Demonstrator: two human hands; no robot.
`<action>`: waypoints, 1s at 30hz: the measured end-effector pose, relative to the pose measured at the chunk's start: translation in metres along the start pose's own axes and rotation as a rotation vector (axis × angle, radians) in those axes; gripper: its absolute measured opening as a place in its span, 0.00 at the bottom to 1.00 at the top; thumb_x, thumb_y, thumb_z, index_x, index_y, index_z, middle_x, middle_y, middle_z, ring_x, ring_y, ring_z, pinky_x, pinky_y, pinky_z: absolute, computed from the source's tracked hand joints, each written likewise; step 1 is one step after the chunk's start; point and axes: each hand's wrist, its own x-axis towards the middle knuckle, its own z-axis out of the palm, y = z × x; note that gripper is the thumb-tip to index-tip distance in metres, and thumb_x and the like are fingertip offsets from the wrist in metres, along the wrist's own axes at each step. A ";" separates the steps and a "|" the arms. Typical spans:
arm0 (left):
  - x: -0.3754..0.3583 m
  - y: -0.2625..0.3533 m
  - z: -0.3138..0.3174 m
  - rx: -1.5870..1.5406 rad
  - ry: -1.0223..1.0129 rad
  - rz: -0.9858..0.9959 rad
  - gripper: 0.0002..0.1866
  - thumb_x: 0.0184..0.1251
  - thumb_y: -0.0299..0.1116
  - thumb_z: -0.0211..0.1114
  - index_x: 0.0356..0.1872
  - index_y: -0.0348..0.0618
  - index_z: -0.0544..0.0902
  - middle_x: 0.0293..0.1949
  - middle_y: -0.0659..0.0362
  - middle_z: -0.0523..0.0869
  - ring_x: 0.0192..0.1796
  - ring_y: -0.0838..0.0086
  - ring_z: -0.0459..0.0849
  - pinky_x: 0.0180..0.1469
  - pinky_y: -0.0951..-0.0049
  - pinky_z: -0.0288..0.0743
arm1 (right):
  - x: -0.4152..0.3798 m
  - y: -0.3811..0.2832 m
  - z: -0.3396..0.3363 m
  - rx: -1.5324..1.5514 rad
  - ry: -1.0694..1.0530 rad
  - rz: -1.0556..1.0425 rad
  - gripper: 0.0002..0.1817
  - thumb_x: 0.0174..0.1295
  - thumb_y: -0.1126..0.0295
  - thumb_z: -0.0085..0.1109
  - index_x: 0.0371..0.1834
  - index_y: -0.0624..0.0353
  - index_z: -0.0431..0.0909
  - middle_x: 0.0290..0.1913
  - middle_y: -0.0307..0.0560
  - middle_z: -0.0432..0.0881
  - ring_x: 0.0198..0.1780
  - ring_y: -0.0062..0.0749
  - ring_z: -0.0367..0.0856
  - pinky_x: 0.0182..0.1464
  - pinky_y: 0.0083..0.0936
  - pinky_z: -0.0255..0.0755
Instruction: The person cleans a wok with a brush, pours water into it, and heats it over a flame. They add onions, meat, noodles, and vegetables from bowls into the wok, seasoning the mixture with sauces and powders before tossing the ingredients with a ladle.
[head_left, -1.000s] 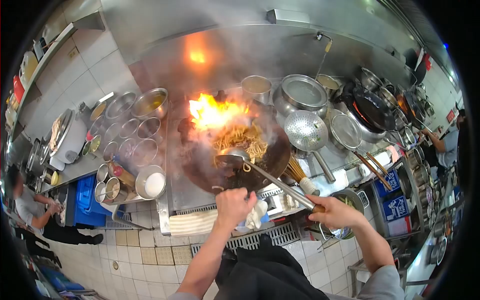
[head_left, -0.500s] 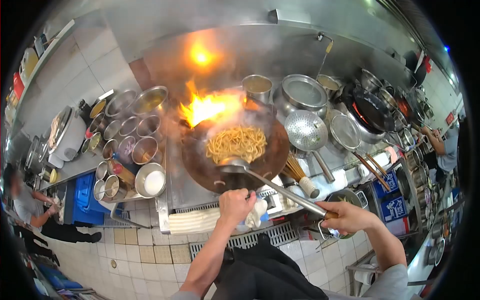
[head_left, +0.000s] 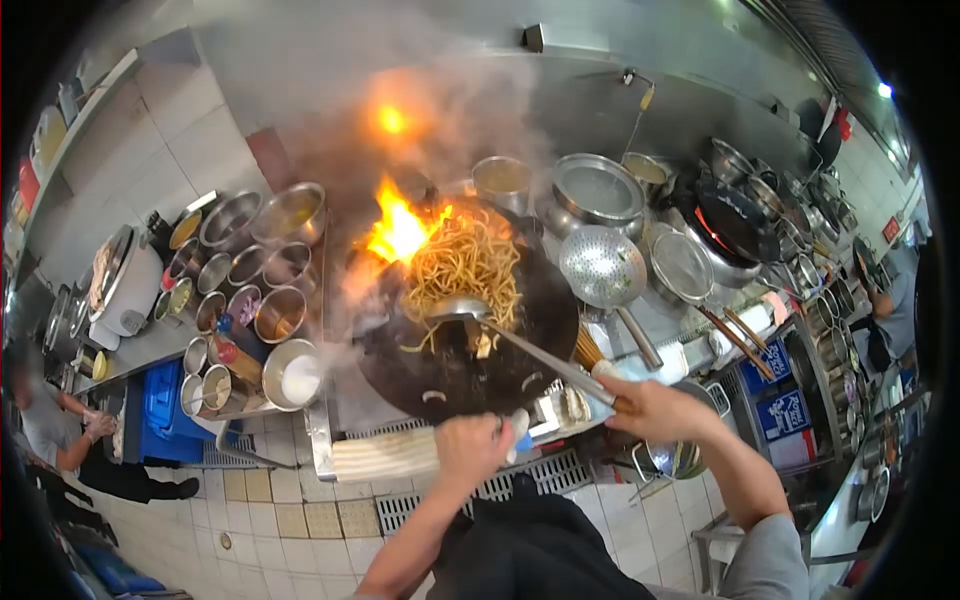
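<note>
A dark wok (head_left: 400,370) on the stove holds a heap of brown noodles (head_left: 465,265), with flames rising at its far left rim. My right hand (head_left: 655,405) is closed around the handle of a metal ladle (head_left: 545,365). The ladle's bowl rests against the near side of the noodles. At the wok's near rim, my left hand (head_left: 472,450) is closed on the wok's handle, which my fingers mostly hide. A bit of white cloth (head_left: 519,424) shows beside those fingers.
Metal bowls (head_left: 280,313) of ingredients stand left of the stove. A perforated skimmer (head_left: 602,267), a fine strainer (head_left: 682,262) and a large pot (head_left: 598,190) are at the right. Flames (head_left: 395,225) and smoke rise behind the wok. Co-workers stand at both far sides.
The noodles have shifted and spread within the wok, some strands trailing toward me. Both hands have moved slightly, the right one up and left. The flame has shrunk and smoke has thickened.
</note>
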 end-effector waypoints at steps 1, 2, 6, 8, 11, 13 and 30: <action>0.021 -0.001 -0.004 0.047 -0.052 -0.031 0.18 0.58 0.41 0.68 0.14 0.45 0.77 0.17 0.52 0.81 0.21 0.56 0.82 0.24 0.56 0.75 | 0.001 -0.006 -0.008 0.045 -0.058 0.052 0.34 0.63 0.63 0.60 0.73 0.60 0.64 0.39 0.65 0.85 0.43 0.60 0.84 0.48 0.47 0.76; 0.036 -0.006 -0.002 0.035 -0.039 -0.047 0.18 0.58 0.41 0.68 0.14 0.44 0.77 0.17 0.52 0.81 0.21 0.55 0.82 0.23 0.56 0.75 | 0.018 0.025 0.004 -0.012 0.021 -0.139 0.34 0.63 0.64 0.60 0.72 0.61 0.64 0.40 0.64 0.85 0.43 0.59 0.84 0.46 0.47 0.76; 0.028 -0.024 0.021 0.053 -0.071 -0.055 0.17 0.59 0.40 0.68 0.15 0.43 0.78 0.17 0.50 0.81 0.21 0.54 0.82 0.25 0.56 0.75 | 0.037 0.012 0.024 -0.305 0.134 -0.004 0.36 0.62 0.63 0.60 0.74 0.59 0.60 0.42 0.64 0.85 0.45 0.60 0.83 0.47 0.48 0.74; -0.005 -0.024 0.031 0.021 -0.046 0.013 0.16 0.57 0.40 0.68 0.16 0.44 0.79 0.18 0.50 0.81 0.22 0.54 0.82 0.27 0.56 0.76 | 0.029 0.016 0.020 -0.172 0.158 -0.053 0.36 0.61 0.64 0.61 0.73 0.60 0.61 0.42 0.64 0.85 0.46 0.60 0.83 0.47 0.48 0.75; -0.018 -0.018 0.027 -0.030 0.089 0.070 0.16 0.51 0.37 0.72 0.11 0.46 0.77 0.14 0.53 0.78 0.19 0.56 0.79 0.23 0.58 0.72 | 0.002 0.022 0.008 0.078 0.224 -0.154 0.35 0.60 0.66 0.63 0.72 0.61 0.65 0.42 0.64 0.85 0.42 0.58 0.84 0.45 0.42 0.76; 0.013 -0.028 0.028 0.039 0.056 0.017 0.18 0.52 0.37 0.72 0.11 0.44 0.74 0.14 0.52 0.77 0.19 0.54 0.79 0.23 0.57 0.71 | -0.021 0.008 0.002 0.290 0.194 -0.085 0.34 0.60 0.67 0.64 0.71 0.61 0.67 0.41 0.64 0.84 0.40 0.57 0.83 0.46 0.38 0.76; 0.057 -0.086 0.060 0.104 -0.065 -0.116 0.12 0.64 0.41 0.66 0.31 0.43 0.85 0.37 0.53 0.84 0.47 0.57 0.78 0.51 0.55 0.68 | -0.001 0.030 0.080 -0.289 0.263 -0.007 0.36 0.59 0.66 0.61 0.74 0.54 0.64 0.29 0.61 0.84 0.34 0.61 0.83 0.40 0.51 0.76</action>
